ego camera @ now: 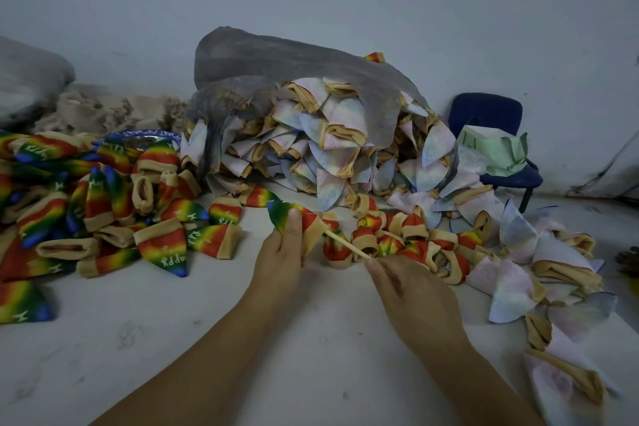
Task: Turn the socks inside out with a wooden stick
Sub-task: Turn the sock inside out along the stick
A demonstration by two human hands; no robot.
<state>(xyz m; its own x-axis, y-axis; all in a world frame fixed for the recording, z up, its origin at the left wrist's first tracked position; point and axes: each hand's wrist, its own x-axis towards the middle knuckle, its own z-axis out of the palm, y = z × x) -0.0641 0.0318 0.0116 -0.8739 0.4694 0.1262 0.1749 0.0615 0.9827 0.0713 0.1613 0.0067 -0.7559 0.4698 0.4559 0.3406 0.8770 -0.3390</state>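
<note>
L hand point(281, 247) grips a soft rainbow knit sock point(295, 223) w/ tan ribbed cuff, above the pale worktop point(173, 339). R hand point(411, 290) pinches a thin wooden stick point(347, 244), its tip prob. inside the cuff.

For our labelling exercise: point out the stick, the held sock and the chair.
stick point(347, 245): head view, middle of its bare shaft.
held sock point(278, 216): head view, its green toe end.
chair point(484, 111): head view, its blue backrest.
</note>
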